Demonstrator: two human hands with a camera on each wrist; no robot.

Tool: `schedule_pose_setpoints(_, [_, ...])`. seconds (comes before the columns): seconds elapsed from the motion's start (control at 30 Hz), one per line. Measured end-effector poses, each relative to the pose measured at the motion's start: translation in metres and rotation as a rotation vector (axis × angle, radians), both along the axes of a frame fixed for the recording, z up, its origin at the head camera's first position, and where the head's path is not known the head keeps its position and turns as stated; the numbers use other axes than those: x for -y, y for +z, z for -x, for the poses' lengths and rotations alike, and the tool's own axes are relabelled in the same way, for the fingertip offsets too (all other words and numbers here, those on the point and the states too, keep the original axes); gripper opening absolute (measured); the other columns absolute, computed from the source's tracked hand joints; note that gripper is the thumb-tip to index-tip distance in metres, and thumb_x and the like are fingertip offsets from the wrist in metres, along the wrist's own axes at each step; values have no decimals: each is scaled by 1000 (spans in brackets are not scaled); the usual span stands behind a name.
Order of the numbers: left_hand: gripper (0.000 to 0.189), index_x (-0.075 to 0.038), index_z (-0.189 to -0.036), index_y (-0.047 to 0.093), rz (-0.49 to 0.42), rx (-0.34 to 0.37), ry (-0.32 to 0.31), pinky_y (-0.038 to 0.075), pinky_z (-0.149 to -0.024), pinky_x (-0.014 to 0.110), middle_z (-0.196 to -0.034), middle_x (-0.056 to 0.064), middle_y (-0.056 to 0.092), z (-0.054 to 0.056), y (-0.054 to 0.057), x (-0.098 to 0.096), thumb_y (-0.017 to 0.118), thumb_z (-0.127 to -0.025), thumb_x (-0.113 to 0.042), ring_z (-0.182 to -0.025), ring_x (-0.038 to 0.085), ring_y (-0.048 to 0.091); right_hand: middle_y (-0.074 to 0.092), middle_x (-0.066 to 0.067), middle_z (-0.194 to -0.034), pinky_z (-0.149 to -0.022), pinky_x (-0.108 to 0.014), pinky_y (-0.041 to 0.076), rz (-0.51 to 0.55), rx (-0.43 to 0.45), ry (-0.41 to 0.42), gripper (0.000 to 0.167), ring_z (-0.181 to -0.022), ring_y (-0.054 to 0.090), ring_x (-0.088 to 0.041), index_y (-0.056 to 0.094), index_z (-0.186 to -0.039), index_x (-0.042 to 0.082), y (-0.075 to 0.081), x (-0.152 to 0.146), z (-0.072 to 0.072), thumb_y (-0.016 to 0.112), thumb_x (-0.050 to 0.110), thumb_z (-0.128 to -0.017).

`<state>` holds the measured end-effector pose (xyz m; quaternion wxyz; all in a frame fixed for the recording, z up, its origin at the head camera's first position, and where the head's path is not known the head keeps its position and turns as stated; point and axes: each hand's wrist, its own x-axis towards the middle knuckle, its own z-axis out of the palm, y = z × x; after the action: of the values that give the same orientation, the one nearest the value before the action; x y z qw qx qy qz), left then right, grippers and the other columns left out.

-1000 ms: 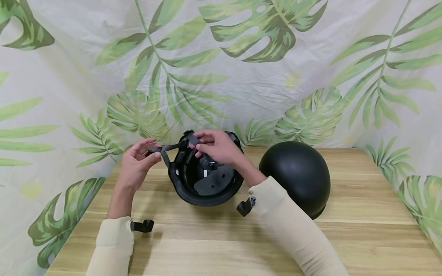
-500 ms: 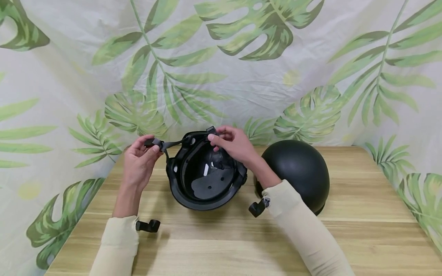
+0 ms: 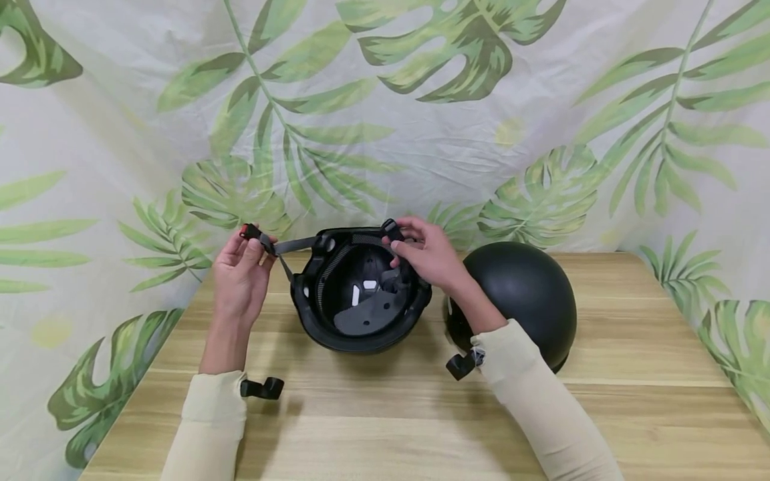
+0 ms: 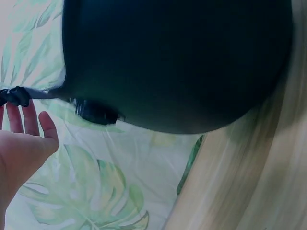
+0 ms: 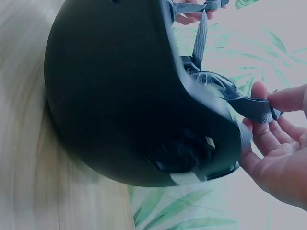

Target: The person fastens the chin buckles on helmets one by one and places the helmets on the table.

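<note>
A black helmet (image 3: 361, 345) sits upside down on the table, its padded inside facing up. At its left, my left hand (image 3: 239, 288) pinches a chin strap buckle (image 3: 250, 232) with a red tip, drawing the grey strap (image 3: 296, 245) out taut from the rim. Over the far right rim, my right hand (image 3: 434, 257) holds the other strap's black buckle (image 3: 392, 229) between thumb and fingers. The right wrist view shows that grey webbing (image 5: 255, 109) pinched at its end. In the left wrist view, the dark helmet shell (image 4: 177, 67) fills the upper part.
A second black helmet (image 3: 519, 300), dome up, stands to the right, partly behind my right forearm. Both sleeves carry a black wrist mount (image 3: 263, 388). A leaf-patterned cloth (image 3: 433, 147) hangs behind the wooden table (image 3: 373, 437).
My right hand has moved right with its buckle, away from the left one. My left hand has raised its buckle, and the red tip now shows. The helmet has turned slightly.
</note>
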<state>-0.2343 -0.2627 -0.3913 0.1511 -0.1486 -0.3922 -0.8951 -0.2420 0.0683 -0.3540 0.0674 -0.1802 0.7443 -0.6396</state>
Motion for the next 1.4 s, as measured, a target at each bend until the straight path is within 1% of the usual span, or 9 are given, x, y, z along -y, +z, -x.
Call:
schedule_pose_setpoints(0.1, [20,5,-121,69,-19,-42,17,58,-90,31,-107,12,70,-1,3,-2,65,-101,4,-100,26,75,69,-23,-140,-91,-42,63,17,19,16,53,-81,72,-14,46,-160,2,-2,2,-2,60,5,-109])
schedule_pose_setpoints(0.17, [20,4,-120,71,19,-63,43,60,-92,31,-108,13,72,-2,5,-5,64,-101,7,-101,27,75,70,-22,-139,-91,-36,62,17,19,18,54,-82,72,-15,47,-159,3,-3,3,-3,63,8,-108])
schedule_pose_setpoints(0.23, [22,3,-120,73,112,-73,70,61,-96,31,-109,13,74,-4,7,-8,63,-101,10,-103,25,75,71,-21,-136,-94,-33,59,10,12,9,54,-83,73,-15,50,-157,3,-5,4,-4,66,13,-107])
schedule_pose_setpoints(0.37, [28,-3,-121,76,394,-66,159,60,-92,23,-109,4,79,-7,10,-16,65,-100,12,-102,16,76,70,-18,-133,-102,-38,58,-30,-5,-8,54,-92,77,-22,56,-154,5,-9,5,-5,71,20,-105])
schedule_pose_setpoints(0.53, [28,4,-124,74,675,-85,239,59,-85,15,-110,-3,80,-10,10,-25,70,-97,12,-100,7,75,68,-20,-137,-104,-40,59,-61,-3,22,57,-113,76,-28,55,-155,4,-14,3,-7,72,9,-101])
schedule_pose_setpoints(0.73, [35,14,-127,71,892,-213,236,56,-98,16,-118,-9,74,-11,7,-34,73,-92,17,-107,3,70,73,-24,-128,-94,-34,63,-42,-25,83,51,-98,79,-26,54,-154,1,-23,4,-7,65,3,-105])
schedule_pose_setpoints(0.97, [37,-3,-127,77,1132,-301,241,52,-100,16,-120,8,75,-13,8,-42,80,-91,7,-112,1,65,77,-18,-109,-79,-28,61,-83,-113,78,40,-95,78,-40,65,-145,3,-30,6,-5,68,6,-104])
schedule_pose_setpoints(1.17, [34,-6,-124,79,1209,-324,219,49,-103,16,-119,9,76,-15,9,-45,83,-91,2,-112,6,66,72,-12,-95,-69,-25,56,-102,-173,59,30,-84,75,-37,74,-133,6,-31,8,-5,72,9,-103])
schedule_pose_setpoints(1.4, [35,-7,-124,79,1216,-328,208,49,-104,17,-118,8,76,-14,7,-45,84,-90,1,-112,8,66,74,-14,-93,-63,-25,50,-107,-148,49,27,-80,73,-35,75,-130,8,-29,9,-8,73,13,-103])
